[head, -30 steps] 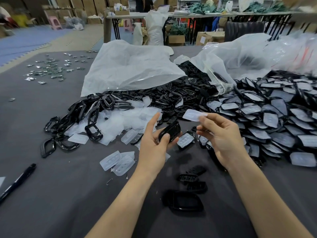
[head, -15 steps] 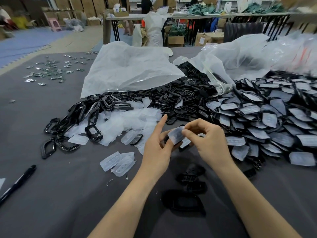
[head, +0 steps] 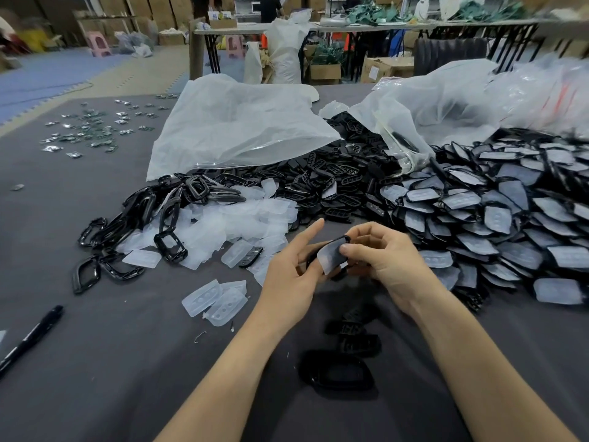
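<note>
Left hand (head: 287, 279) has its grip round a black shell (head: 341, 240), index finger sticking out, and the right hand (head: 389, 266) pinches a clear pad (head: 331, 258) flat against it. Both pieces sit right between the two grips, up off the table (head: 95, 362).

The right hand (head: 389, 263), apart a second ago, now presses its translucent button pad (head: 331, 258) onto the black shell (head: 343, 240) held by the left hand (head: 287, 279).

We are working in a small-parts assembly workshop, black plastic shells (head: 338, 183) lying heaped across our grey table (head: 105, 362), sacks (head: 285, 49) and cartons (head: 325, 73) crowding behind.
</note>
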A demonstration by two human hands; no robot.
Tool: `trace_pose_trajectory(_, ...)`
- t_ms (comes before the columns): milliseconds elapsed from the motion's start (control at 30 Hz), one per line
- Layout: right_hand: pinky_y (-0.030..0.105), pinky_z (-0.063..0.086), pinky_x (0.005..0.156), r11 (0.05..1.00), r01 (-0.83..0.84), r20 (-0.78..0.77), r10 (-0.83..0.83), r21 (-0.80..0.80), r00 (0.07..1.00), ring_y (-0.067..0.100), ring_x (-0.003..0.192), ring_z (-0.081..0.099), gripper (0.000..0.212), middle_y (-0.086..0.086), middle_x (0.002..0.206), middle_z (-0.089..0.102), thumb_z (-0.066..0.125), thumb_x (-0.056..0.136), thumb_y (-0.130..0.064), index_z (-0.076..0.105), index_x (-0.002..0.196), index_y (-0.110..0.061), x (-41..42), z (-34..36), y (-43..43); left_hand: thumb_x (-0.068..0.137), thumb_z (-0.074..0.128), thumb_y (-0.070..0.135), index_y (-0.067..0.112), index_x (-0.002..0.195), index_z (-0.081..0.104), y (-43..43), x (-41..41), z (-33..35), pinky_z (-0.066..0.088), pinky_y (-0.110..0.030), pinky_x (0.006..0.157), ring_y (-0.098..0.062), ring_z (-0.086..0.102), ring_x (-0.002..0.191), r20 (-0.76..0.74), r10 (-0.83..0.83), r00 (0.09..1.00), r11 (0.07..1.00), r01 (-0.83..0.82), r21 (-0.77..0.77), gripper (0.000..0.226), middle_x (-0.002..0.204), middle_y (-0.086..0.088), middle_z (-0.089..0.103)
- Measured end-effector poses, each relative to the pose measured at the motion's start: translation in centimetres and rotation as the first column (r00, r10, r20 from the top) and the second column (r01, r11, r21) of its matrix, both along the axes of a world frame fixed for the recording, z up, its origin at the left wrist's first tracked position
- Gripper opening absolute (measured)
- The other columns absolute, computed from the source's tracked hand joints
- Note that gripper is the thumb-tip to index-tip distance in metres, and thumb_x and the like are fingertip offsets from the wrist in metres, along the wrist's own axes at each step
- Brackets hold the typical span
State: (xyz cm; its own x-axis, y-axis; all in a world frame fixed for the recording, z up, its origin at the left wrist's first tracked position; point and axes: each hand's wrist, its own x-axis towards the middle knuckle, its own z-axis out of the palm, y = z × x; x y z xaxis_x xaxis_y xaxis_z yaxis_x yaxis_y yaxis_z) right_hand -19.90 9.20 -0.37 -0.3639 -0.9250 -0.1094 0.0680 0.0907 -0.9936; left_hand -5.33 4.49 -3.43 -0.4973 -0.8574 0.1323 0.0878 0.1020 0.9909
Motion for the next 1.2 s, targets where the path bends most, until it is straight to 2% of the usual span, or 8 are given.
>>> trace_pose_trajectory(100,0.024,0.052,0.055,1.000,-0.018,0.040,0.017,0.023,0.999,0.011,0.057,0.057,0.018,0.002,0.070,0.062,0.064,0.083,0.006,0.062,0.078,-0.012,-0.1,0.2,0.0,0.092,0.062,0.010,0.032,0.130,0.051,0.0,-0.1,-0.2,0.054,-0.041,0.094,-0.016,0.066,0.109,-0.003,-0.011,1.000,1.000,0.011,-0.013,0.045,0.115,0.003,0.071)
trace_pose_trajectory(267,0.023,0.051,0.055,0.999,-0.041,0.018,0.041,-0.022,0.999,0.017,0.062,0.055,0.020,0.007,0.073,0.059,0.058,0.086,0.008,0.058,0.080,-0.010,0.2,0.3,0.0,0.095,0.052,-0.001,0.029,0.118,0.059,-0.1,-0.1,0.0,0.055,-0.022,0.084,-0.008,0.066,0.107,-0.053,-0.044,0.998,0.997,0.047,0.056,0.038,0.110,0.013,0.072)
trace_pose_trajectory(367,0.019,0.046,0.051,0.999,-0.021,0.009,0.021,-0.047,1.000,0.012,0.057,0.055,0.021,0.004,0.071,0.059,0.059,0.086,0.008,0.056,0.079,-0.012,0.3,0.2,0.0,0.097,0.039,-0.007,0.017,0.111,0.067,-0.1,0.0,0.2,0.056,-0.030,0.087,-0.020,0.067,0.106,-0.123,-0.038,0.992,0.985,0.058,0.163,0.040,0.106,-0.001,0.074)
trace_pose_trajectory(467,0.019,0.046,0.053,0.999,-0.013,-0.028,0.011,-0.049,1.000,0.011,0.057,0.054,0.023,0.000,0.067,0.059,0.059,0.086,0.008,0.056,0.077,-0.013,0.2,0.1,-0.2,0.099,0.042,0.002,0.015,0.104,0.071,0.0,0.0,0.3,0.057,-0.034,0.087,-0.022,0.069,0.101,-0.136,-0.003,0.991,0.987,0.025,0.160,0.031,0.101,-0.004,0.075)
trace_pose_trajectory(733,0.019,0.047,0.052,0.996,-0.057,-0.085,0.051,-0.069,0.995,0.013,0.059,0.054,0.019,0.004,0.070,0.058,0.061,0.085,0.006,0.059,0.079,-0.012,0.5,0.2,-0.1,0.098,0.052,0.008,0.022,0.098,0.070,0.2,0.2,0.8,0.051,-0.012,0.057,0.005,0.066,0.068,0.004,0.050,0.999,0.998,-0.050,0.030,0.023,0.061,0.016,0.068)
trace_pose_trajectory(867,0.017,0.047,0.051,0.995,-0.052,-0.116,0.041,-0.090,0.992,0.012,0.057,0.054,0.010,0.001,0.065,0.060,0.064,0.087,-0.001,0.062,0.080,-0.008,0.9,0.1,-0.1,0.096,0.056,0.011,0.030,0.096,0.073,0.1,0.3,0.8,0.051,-0.018,0.054,0.001,0.068,0.079,0.073,0.097,0.993,0.995,-0.095,-0.020,0.026,0.076,0.010,0.074)
trace_pose_trajectory(1033,0.019,0.048,0.055,0.995,-0.049,-0.124,0.038,-0.084,0.992,0.016,0.063,0.055,0.012,0.005,0.068,0.060,0.062,0.087,0.001,0.062,0.079,-0.008,0.9,0.0,-0.2,0.095,0.057,0.006,0.031,0.093,0.073,0.3,0.3,1.0,0.049,-0.013,0.060,-0.001,0.069,0.079,0.078,0.103,0.992,0.995,-0.101,-0.026,0.029,0.079,0.008,0.075)
trace_pose_trajectory(1200,0.020,0.046,0.055,0.988,-0.089,-0.272,0.051,-0.129,0.961,0.013,0.062,0.053,0.016,0.003,0.067,0.059,0.064,0.087,0.000,0.061,0.077,-0.012,1.1,-0.1,-0.3,0.092,0.062,0.012,0.030,0.088,0.074,0.2,0.3,0.7,0.056,-0.028,0.067,-0.015,0.070,0.087,0.062,0.140,0.988,0.990,-0.138,-0.032,0.022,0.083,0.001,0.076)
